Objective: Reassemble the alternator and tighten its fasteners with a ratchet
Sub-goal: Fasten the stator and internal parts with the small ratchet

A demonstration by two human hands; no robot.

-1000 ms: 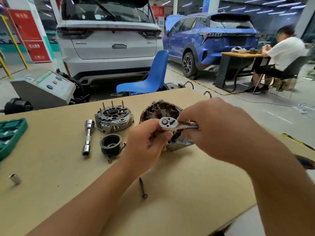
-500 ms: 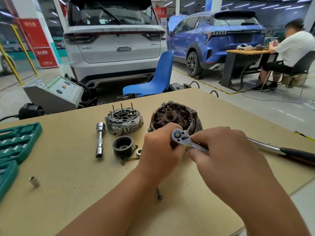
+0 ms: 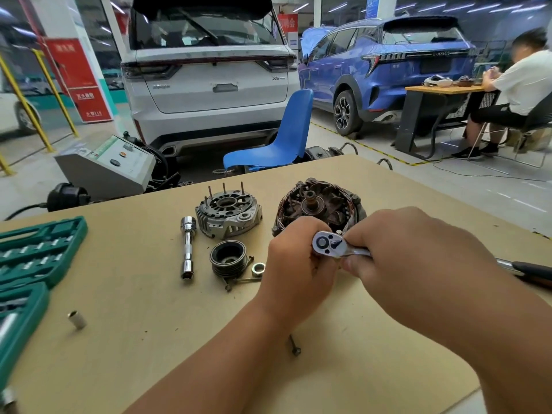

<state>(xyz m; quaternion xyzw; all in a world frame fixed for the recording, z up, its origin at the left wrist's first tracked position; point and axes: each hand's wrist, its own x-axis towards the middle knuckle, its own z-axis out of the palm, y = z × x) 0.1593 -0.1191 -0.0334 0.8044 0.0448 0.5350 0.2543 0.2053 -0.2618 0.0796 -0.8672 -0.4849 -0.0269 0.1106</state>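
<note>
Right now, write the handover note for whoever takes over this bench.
Left hand: curled under the ratchet head; what it grips is hidden.
Right hand: holds the ratchet just behind its head.
Open alternator body stands just beyond the hands; end cover, pulley, ring, extension bar lie apart on the table; one bolt lies near the left wrist.
Done: nothing assembled yet.
Left: fit cover and pulley, tighten fasteners.

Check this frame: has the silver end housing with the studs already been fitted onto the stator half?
No: the silver end housing sits apart on the table, left of the stator half.
</note>
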